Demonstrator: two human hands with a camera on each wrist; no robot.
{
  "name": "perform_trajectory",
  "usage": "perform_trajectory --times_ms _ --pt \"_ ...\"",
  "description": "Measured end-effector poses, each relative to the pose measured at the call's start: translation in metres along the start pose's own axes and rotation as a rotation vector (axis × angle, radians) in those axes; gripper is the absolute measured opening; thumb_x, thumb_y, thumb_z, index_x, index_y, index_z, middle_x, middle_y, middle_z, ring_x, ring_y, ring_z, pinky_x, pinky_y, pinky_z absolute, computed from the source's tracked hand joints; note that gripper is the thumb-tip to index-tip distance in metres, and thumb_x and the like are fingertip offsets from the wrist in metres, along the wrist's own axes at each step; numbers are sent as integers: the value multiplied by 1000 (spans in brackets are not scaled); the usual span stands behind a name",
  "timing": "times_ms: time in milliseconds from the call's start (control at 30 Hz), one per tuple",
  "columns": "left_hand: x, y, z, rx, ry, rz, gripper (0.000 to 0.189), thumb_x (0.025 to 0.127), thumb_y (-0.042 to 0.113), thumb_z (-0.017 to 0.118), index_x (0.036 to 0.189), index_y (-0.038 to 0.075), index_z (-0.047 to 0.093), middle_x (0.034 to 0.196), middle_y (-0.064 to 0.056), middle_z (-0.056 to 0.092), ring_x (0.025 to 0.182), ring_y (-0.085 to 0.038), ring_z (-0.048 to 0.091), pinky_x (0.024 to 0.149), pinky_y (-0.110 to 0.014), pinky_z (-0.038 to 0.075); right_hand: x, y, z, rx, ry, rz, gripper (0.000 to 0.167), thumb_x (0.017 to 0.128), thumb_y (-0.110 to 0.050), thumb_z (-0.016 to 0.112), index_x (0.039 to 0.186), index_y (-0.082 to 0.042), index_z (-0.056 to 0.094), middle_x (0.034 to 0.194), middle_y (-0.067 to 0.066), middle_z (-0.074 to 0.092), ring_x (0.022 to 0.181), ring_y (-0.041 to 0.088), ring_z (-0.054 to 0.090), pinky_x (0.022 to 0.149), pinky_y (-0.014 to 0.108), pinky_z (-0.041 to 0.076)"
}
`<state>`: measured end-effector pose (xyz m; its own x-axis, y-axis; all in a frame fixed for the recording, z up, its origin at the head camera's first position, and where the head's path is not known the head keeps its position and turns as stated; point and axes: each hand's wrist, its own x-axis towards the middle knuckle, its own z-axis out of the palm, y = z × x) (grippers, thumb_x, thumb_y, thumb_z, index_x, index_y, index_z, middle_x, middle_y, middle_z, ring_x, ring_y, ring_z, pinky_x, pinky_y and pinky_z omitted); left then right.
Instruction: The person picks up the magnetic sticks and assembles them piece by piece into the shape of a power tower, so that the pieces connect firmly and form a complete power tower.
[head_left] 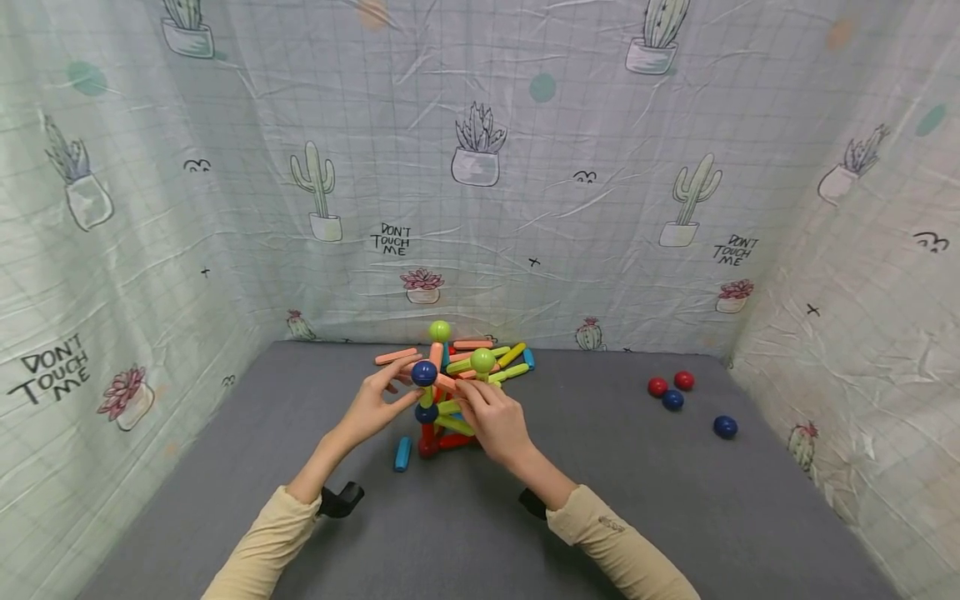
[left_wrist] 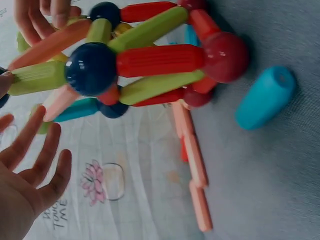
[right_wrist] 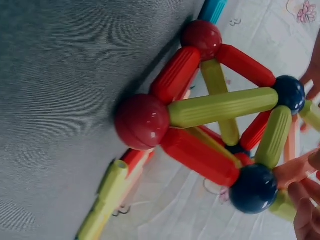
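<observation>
A structure of magnetic rods and balls stands on the table, with red balls (right_wrist: 142,121) at its base, red rods (left_wrist: 160,61), slanting green rods (right_wrist: 225,107) and dark blue balls (left_wrist: 91,68) higher up. My left hand (head_left: 378,402) holds the upper blue ball (head_left: 424,372) between thumb and index finger, its other fingers spread. The thumb also meets the end of the green rod (left_wrist: 37,78) under that ball. With its fingertips my right hand (head_left: 491,417) pinches an orange rod (right_wrist: 296,169) beside this corner. Green balls (head_left: 483,361) top the other uprights.
Loose orange, green, yellow and blue rods (head_left: 513,356) lie behind the structure. One blue rod (head_left: 402,454) lies at its front left. Off to the right on the grey table (head_left: 622,467) are red balls (head_left: 683,381) and blue balls (head_left: 725,427). A printed curtain (head_left: 480,250) encloses the table.
</observation>
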<state>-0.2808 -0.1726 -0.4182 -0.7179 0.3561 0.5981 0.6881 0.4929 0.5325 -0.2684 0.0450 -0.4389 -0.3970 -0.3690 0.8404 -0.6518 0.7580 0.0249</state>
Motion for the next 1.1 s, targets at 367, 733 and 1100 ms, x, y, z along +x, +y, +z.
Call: perform_trajectory --times_ms 367,733,1100 --pt "-33 -36 11 527 -170 113 28 77 34 67 93 11 65 75 2 60 67 -13 55 59 -26 43 -18 30 -2 235 1 250 16 78 -14 68 91 -9 60 83 3 61 68 15 59 52 18 44" --pt "-49 -47 33 753 -307 208 33 71 42 69 84 12 63 71 0 60 63 -18 49 54 -29 32 -11 40 -4 745 -230 598 36 87 -21 56 123 -14 52 113 11 61 96 27 60 71 35 51" --pt "-38 -41 12 784 -271 -10 17 71 17 71 80 9 60 75 -4 62 69 -23 56 57 -39 40 -7 40 -4 807 -259 622 40 89 -18 54 127 -10 46 109 16 60 99 28 58 74 34 50"
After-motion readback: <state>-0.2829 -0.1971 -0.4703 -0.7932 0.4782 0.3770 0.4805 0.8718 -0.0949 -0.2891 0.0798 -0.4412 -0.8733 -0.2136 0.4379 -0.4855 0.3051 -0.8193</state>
